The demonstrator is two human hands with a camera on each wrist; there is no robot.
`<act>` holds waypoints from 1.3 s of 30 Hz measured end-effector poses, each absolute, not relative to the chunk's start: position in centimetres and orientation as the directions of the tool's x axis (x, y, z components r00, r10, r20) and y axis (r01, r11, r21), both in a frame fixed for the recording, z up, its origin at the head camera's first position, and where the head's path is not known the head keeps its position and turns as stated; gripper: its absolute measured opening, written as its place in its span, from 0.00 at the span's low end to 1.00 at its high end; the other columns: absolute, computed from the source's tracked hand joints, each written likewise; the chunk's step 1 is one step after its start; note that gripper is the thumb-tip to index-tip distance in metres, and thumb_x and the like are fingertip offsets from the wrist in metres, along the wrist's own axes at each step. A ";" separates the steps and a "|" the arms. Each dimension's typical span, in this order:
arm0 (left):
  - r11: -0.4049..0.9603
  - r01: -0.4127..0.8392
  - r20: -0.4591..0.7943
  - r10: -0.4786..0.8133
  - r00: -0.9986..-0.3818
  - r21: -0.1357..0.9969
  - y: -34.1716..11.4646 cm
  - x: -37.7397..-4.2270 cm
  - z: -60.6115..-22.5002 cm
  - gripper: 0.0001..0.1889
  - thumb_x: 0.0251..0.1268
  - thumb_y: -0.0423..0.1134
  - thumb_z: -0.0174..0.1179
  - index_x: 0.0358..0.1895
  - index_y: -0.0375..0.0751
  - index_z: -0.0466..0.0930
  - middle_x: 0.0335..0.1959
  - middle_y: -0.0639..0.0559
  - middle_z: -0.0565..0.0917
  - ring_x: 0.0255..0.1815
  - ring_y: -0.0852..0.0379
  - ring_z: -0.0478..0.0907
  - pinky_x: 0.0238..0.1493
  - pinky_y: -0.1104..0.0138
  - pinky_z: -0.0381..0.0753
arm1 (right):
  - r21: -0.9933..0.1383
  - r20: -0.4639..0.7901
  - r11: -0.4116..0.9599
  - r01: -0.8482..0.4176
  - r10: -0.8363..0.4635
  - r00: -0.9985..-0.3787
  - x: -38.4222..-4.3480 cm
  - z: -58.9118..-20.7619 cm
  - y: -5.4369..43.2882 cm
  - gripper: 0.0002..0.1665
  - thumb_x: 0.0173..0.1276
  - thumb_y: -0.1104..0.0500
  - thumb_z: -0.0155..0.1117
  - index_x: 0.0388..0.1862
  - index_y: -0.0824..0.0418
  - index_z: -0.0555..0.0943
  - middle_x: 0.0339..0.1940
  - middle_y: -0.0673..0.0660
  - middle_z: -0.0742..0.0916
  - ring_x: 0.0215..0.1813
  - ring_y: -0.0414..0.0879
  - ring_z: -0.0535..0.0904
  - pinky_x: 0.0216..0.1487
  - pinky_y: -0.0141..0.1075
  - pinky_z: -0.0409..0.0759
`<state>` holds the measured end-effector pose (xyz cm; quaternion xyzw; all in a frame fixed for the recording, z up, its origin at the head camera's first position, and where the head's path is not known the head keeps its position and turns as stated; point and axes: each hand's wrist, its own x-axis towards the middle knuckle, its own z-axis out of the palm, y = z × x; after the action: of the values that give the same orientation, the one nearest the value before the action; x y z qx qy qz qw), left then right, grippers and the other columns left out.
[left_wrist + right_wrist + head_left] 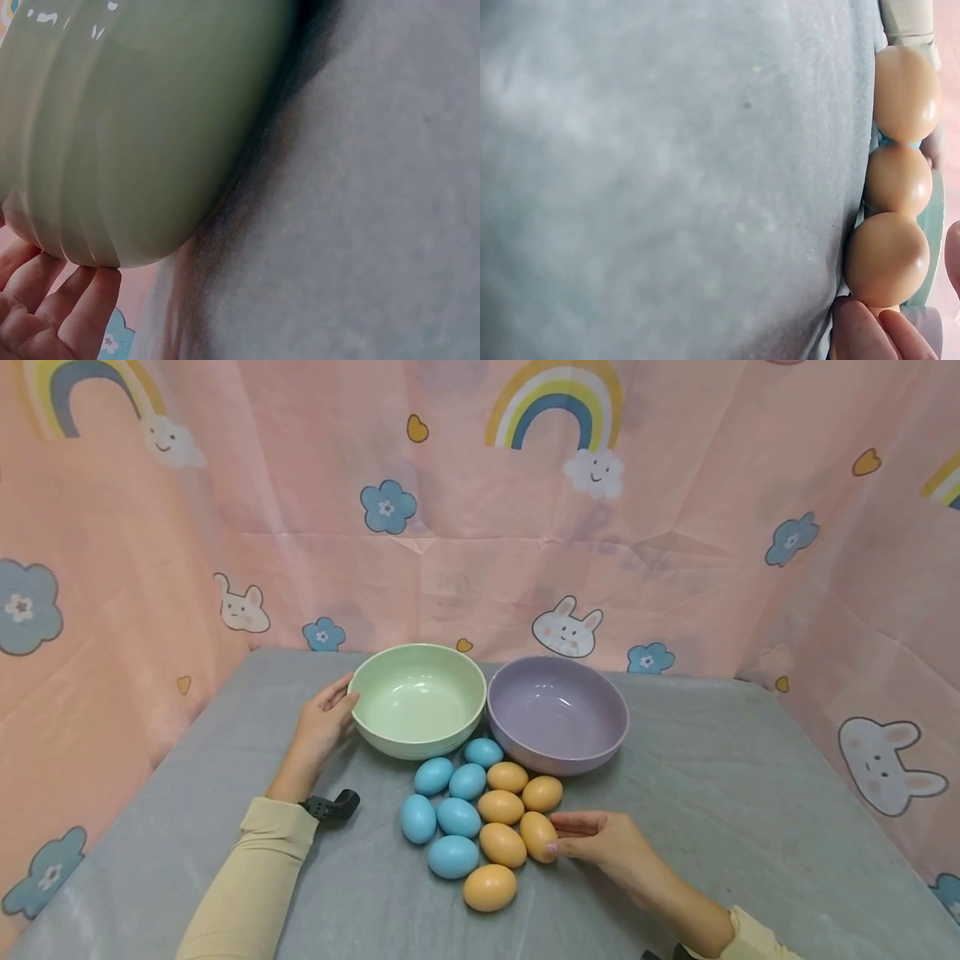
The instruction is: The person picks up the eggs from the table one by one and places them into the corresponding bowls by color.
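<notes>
At the left side of a light green bowl (pixel 416 697), the left hand (pixel 321 717) rests on the outer wall; its fingertips touch the glazed bowl (pixel 142 135) in the left wrist view. The right hand (pixel 607 843) reaches in from the right, thumb and straight fingers at the edge of an orange egg (pixel 537 835). In the right wrist view the fingers (pixel 862 330) lie beside an orange egg (pixel 886 259), and the thumb (pixel 954 255) shows apart from it. Several blue eggs (pixel 458 817) lie left of several orange eggs (pixel 501 807).
A purple bowl (pixel 558 714) stands right of the green bowl, almost against it. Both stand behind the eggs on a grey cloth-covered table (pixel 720 793). A pink patterned curtain (pixel 465 577) encloses the back and sides. A black strap (pixel 330 807) is on the left wrist.
</notes>
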<state>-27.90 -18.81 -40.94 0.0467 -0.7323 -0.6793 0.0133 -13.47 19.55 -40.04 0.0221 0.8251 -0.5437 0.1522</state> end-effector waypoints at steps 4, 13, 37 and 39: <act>0.071 -0.039 -0.033 -0.079 -0.996 0.997 -18.8 -27.9 -40.9 0.30 0.78 0.42 0.51 0.78 0.43 0.57 0.80 0.49 0.59 0.79 0.54 0.60 0.69 0.73 0.73 | -0.889 -0.278 0.408 0.206 -0.124 -0.953 -13.5 -40.1 19.3 0.31 0.57 0.55 0.78 0.57 0.70 0.82 0.54 0.62 0.88 0.55 0.48 0.85 0.52 0.33 0.87; 0.092 -0.033 -0.026 -0.078 -0.997 0.995 -18.9 -27.9 -41.0 0.30 0.78 0.44 0.51 0.78 0.44 0.57 0.79 0.50 0.60 0.78 0.56 0.60 0.71 0.70 0.72 | -0.877 -0.279 0.426 0.224 -0.070 -0.958 -13.8 -40.2 18.8 0.29 0.55 0.57 0.79 0.54 0.68 0.84 0.51 0.60 0.89 0.54 0.45 0.85 0.54 0.37 0.87; 0.093 -0.051 -0.043 -0.078 -0.996 0.994 -19.0 -27.8 -41.2 0.29 0.78 0.45 0.51 0.78 0.48 0.58 0.79 0.52 0.60 0.78 0.56 0.62 0.71 0.70 0.73 | -0.865 -0.255 0.456 0.206 -0.046 -0.966 -13.7 -40.6 18.4 0.30 0.53 0.55 0.81 0.53 0.68 0.85 0.50 0.59 0.90 0.52 0.47 0.86 0.51 0.37 0.88; 0.098 -0.057 -0.050 -0.079 -0.996 0.994 -19.0 -27.8 -41.2 0.29 0.78 0.45 0.51 0.78 0.49 0.58 0.79 0.53 0.60 0.78 0.57 0.62 0.71 0.70 0.73 | -0.864 -0.254 0.459 0.206 -0.046 -0.966 -13.7 -40.5 18.4 0.30 0.53 0.56 0.81 0.53 0.68 0.85 0.49 0.60 0.90 0.52 0.46 0.86 0.49 0.35 0.88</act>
<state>-27.85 -19.04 -41.20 0.0460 -0.7410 -0.6699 0.0081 -13.72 18.40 -40.51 0.0474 0.8453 -0.5181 0.1213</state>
